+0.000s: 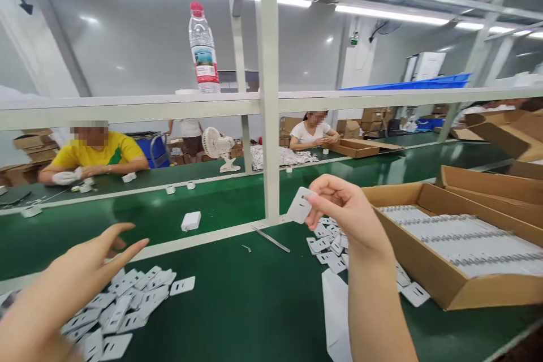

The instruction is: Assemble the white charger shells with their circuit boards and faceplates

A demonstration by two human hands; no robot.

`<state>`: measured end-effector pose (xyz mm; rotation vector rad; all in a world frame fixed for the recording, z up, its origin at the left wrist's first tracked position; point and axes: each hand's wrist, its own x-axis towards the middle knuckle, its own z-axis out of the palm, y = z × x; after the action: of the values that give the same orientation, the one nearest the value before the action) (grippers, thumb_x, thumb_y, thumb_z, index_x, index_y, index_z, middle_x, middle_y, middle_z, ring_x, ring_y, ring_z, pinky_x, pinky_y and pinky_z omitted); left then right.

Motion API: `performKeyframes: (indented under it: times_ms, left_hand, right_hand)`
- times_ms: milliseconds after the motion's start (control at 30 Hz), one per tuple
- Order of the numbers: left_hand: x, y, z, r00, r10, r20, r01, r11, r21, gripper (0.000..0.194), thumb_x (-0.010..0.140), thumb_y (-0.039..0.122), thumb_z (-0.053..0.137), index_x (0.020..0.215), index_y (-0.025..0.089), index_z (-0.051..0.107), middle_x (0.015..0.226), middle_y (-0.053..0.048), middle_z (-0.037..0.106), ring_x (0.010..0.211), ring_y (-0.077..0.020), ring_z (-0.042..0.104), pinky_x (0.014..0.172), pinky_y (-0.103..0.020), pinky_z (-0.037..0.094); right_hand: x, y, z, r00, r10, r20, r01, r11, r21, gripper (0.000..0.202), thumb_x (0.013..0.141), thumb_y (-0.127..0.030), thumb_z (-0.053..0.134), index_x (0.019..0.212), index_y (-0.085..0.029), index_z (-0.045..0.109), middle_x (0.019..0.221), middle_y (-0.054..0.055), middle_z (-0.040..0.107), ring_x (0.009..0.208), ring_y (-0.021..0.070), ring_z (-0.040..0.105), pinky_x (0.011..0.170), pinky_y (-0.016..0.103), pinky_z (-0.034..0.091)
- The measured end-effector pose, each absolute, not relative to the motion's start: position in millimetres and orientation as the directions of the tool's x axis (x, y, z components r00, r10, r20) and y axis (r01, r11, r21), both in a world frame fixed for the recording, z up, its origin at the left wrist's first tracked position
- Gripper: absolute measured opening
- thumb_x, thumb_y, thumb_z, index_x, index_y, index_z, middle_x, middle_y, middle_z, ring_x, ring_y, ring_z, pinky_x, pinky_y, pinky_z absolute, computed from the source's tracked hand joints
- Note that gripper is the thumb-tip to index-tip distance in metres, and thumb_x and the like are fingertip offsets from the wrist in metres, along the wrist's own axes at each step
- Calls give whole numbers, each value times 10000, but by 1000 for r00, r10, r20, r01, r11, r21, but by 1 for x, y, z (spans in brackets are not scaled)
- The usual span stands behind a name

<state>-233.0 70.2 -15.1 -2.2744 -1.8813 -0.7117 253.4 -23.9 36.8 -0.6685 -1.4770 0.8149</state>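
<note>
My right hand (339,203) pinches a small white plate with slots (300,205) between thumb and fingers, held up just right of the white post. Below and behind it lies a pile of similar white plates (331,246), partly hidden by my forearm. My left hand (106,254) is raised over another pile of white slotted plates (127,305) at the lower left, its fingers apart and nothing between them. One plate (182,285) lies at that pile's right edge.
An open cardboard box (449,294) of white parts stands at the right. A metal strip (271,239) and white paper (335,311) lie on the green table (237,317). A white block (190,221) sits beyond the rail. A post (271,124) rises ahead; people sit opposite.
</note>
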Motion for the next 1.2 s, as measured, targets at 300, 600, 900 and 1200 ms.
performKeyframes:
  times_ms: [300, 600, 900, 1200]
  left_hand:
    - [-118, 129, -52, 24, 983, 184, 999, -28, 22, 482, 998, 448, 637, 1392, 184, 548, 1451, -135, 540, 1260, -309, 578, 1081, -551, 481]
    - [-42, 207, -99, -206, 958, 198, 939, 136, 316, 389, 989, 424, 674, 1259, 149, 622, 1295, -122, 625, 1180, -288, 623, 1028, -531, 529]
    - [-41, 177, -53, 74, 899, 431, 596, -386, 704, 448, 1032, 412, 606, 1400, 166, 535, 1338, -141, 623, 1148, -268, 666, 982, -484, 586]
    - [-62, 2, 38, 433, 532, 728, 439, -830, 345, 509, 914, 181, 650, 1397, 299, 541, 1423, -26, 627, 1372, -240, 554, 1311, -498, 228]
  right_hand:
    - [274, -28, 32, 136, 773, 620, 74, 616, -784, 231, 860, -358, 858, 933, -226, 683, 684, 7, 726, 590, 146, 711, 570, 191, 636]
    - [283, -21, 25, 183, 701, 690, 58, 693, -719, 138, 898, -334, 814, 939, -244, 718, 668, 12, 719, 517, 147, 675, 492, 201, 602]
    - [276, -25, 32, 177, 701, 690, 69, 691, -720, 134, 919, -348, 792, 928, -242, 711, 700, 6, 713, 515, 123, 662, 506, 190, 574]
    - [249, -28, 30, 97, 650, 754, 114, 745, -657, 236, 934, -306, 763, 1161, -307, 700, 732, -13, 697, 543, 143, 671, 527, 224, 607]
